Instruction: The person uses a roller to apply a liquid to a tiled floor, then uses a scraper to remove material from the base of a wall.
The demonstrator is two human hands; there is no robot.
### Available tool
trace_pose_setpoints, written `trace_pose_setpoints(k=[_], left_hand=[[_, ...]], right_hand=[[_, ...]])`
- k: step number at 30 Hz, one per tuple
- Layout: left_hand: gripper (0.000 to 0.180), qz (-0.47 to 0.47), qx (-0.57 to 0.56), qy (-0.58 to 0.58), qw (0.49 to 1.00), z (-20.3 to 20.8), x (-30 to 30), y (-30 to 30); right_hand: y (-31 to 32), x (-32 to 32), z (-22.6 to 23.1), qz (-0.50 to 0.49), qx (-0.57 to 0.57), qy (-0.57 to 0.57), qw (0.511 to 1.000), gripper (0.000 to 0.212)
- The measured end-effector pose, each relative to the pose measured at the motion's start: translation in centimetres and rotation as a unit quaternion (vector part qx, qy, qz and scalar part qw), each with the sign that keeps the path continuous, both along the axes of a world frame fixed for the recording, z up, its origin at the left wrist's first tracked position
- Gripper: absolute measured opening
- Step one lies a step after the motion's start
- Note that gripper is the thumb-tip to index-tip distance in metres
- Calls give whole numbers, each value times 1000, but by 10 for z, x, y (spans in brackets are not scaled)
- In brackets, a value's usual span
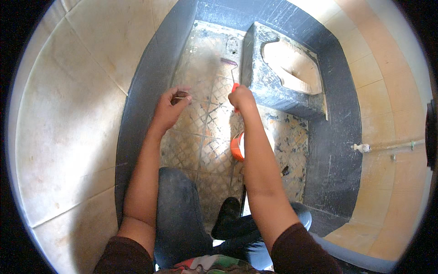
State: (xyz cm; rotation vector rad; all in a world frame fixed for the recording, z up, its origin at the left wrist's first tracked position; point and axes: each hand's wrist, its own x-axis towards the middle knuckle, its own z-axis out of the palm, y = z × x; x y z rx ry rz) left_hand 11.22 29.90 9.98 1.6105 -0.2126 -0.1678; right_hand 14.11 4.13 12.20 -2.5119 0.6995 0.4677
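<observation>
My right hand [242, 97] is closed around the red handle of a small paint roller [228, 61]. Its thin wire frame reaches forward to a dark purplish sleeve, near the left side of a raised block. My left hand [171, 108] is held over the tiled floor to the left, fingers loosely bent and apart from the thumb, with nothing visible between them. Below my right forearm stands an orange and white paint bucket [237, 147], partly hidden by that arm. A pale squat toilet [292, 67] is set into the dark, paint-worn block [255, 86].
Patterned floor tiles [182, 150] show worn and dark patches. Dark blue-black bands line the lower walls [148, 86], with beige tiles above. A white pipe fitting [362, 148] sticks out at right. My bent knee and dark shoe [226, 217] occupy the near floor.
</observation>
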Motion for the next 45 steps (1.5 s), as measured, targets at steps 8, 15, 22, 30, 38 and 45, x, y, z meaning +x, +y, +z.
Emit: trace_pose_setpoints(k=[8,15,22,30,38,45], left_hand=[[32,26,35,21,999,-22,7,4],[34,-7,-44,10,999,-14,12,-8],[32,12,-14,26,999,-15,5,15],[33,-3,-25,43,999,-30,13,2],[31,3,-9,32,999,-16,12,-6],[31,19,-65,99,993,-30,19,0]], right_hand=[[119,-254,32,77,67,99,990,59],[72,-13,-86,35,-13,-105,994,34],[47,-80,8,40,35,-49,997,24],[65,-169,-54,2,-26,-50,998,33],[-20,-17,0,-4,9,11,1000,25],[75,-231,-5,55,-20,-70,996,43]])
